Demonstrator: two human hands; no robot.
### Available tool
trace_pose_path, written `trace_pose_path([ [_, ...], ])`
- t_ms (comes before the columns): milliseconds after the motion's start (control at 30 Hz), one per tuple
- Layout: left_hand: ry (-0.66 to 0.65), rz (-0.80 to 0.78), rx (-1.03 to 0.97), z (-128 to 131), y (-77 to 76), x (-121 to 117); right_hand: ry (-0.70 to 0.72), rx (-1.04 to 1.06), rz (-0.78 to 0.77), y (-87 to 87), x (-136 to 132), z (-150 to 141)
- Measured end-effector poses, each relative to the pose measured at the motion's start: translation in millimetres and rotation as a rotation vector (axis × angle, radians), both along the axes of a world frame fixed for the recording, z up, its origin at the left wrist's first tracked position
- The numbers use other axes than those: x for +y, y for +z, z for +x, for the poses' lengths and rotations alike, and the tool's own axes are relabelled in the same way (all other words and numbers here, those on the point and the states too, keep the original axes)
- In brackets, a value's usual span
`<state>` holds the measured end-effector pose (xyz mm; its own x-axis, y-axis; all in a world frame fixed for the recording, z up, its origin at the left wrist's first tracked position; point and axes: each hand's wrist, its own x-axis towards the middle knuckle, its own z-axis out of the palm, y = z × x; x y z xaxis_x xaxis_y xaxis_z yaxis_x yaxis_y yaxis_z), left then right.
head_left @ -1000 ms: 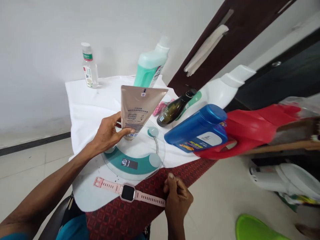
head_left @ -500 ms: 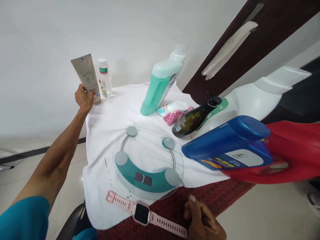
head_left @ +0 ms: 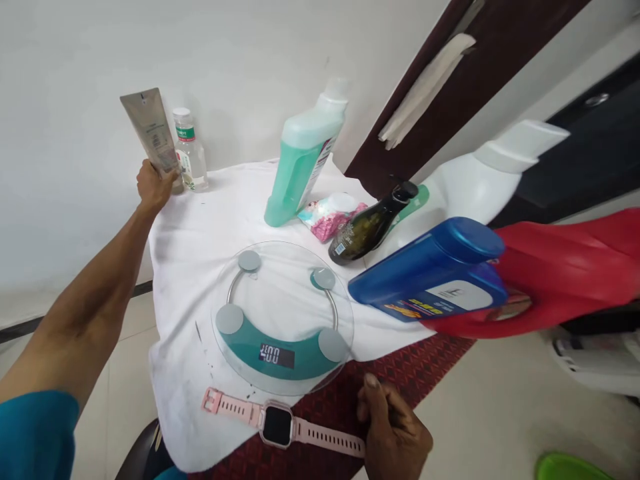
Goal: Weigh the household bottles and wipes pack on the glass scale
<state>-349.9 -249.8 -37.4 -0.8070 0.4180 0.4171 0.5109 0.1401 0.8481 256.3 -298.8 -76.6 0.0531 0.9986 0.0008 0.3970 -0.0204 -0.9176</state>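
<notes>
My left hand (head_left: 153, 185) grips a beige tube (head_left: 151, 136) by its lower end at the table's far left corner, standing it cap down beside a small clear bottle (head_left: 189, 153). My right hand (head_left: 395, 433) rests in a loose fist on the near table edge, touching the strap end of a pink smartwatch (head_left: 277, 423). A round glass scale (head_left: 281, 317) with a teal band lies bare in the middle, and its display is lit.
On the white cloth (head_left: 185, 240) stand or lie a teal bottle (head_left: 301, 157), a pink packet (head_left: 328, 217), a dark bottle (head_left: 369, 225), a white jug (head_left: 470, 183), a blue bottle (head_left: 433, 270) and a red jug (head_left: 560, 273). A dark door (head_left: 450, 73) rises behind.
My left hand lifted the beige tube off the scale, carried it to the far left corner and lowered it beside the clear bottle. The scale's display now shows digits. My right hand stayed.
</notes>
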Motion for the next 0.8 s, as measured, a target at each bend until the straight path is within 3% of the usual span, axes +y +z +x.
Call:
trace_pose_path([
  [133,0.189,-0.036,-0.07,27,9.3,-3,0.032,0.048,0.062,-12.4,3,5],
  [233,0.22,-0.029,0.083,71,20.8,-2,0.056,0.076,0.076,-17.6,4,7],
  [333,0.092,0.054,0.254,128,30.1,14,0.083,0.093,0.082,-18.5,5,8],
  [433,-0.267,0.068,0.24,182,33.9,47,0.094,0.11,0.076,-16.9,4,7],
  [500,-0.379,0.076,0.189,208,34.7,73,0.093,0.113,0.073,-14.7,4,6],
  [667,-0.305,0.095,-0.018,231,39.5,130,0.098,0.134,0.048,-5.5,0,3],
  [800,-0.335,0.205,-0.184,235,46.1,154,0.055,0.15,0.009,2.9,-4,-2],
])
